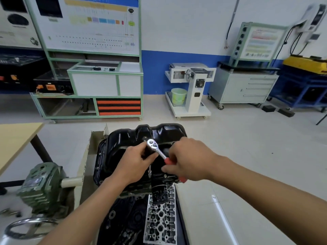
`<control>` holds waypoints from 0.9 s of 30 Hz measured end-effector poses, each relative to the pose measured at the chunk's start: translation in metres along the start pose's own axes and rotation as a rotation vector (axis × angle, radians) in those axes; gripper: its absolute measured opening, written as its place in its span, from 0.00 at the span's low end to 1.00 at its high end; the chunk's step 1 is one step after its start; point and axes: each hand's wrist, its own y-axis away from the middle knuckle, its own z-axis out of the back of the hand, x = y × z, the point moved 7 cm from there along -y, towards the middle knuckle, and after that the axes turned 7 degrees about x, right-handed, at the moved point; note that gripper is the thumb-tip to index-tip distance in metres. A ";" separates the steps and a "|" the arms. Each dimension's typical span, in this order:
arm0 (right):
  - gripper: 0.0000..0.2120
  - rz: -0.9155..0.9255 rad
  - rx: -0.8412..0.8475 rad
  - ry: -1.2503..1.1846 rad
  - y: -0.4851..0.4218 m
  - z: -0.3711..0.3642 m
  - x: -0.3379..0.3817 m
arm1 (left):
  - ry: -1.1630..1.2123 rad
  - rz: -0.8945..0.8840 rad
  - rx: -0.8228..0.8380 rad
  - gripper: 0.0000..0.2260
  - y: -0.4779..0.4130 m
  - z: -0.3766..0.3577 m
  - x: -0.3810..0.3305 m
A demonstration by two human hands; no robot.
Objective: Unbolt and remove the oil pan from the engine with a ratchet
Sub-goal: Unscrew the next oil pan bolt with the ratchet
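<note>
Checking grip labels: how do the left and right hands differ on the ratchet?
The left hand holds the ratchet at its chrome head end; the right hand grips the red handle. The left hand sits over the middle of the oil pan, the right hand nearer its right edge. Both curl round the same tool.

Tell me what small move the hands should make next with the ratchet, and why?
Probably swing the handle through one loosening stroke. The right hand grips the ratchet by its red handle, the left hand steadies it near the head, and the extension reaches down to the oil pan rim.
</note>
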 end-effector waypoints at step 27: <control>0.12 0.184 -0.172 0.036 -0.061 0.006 -0.029 | 0.454 0.045 0.266 0.33 -0.021 -0.032 -0.032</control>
